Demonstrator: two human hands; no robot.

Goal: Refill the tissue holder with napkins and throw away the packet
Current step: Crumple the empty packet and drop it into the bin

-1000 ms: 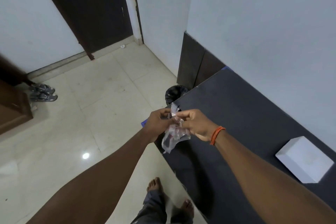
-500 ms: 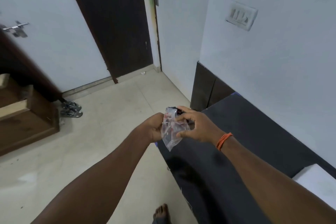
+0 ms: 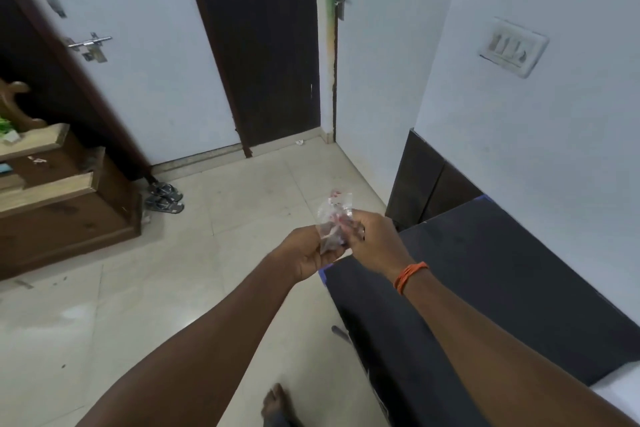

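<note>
Pale tiled floor, light walls, dark door at back; dark counter along the right wall. Both hands meet above the counter's near corner, out over the floor edge. Left hand is closed around the lower part of a crumpled clear plastic packet; right hand, orange wristband, pinches the same packet from the right side. Packet is off every surface, its top sticking up above the fingers. Sandals by the wooden cabinet at left. Bare foot at bottom.
</note>
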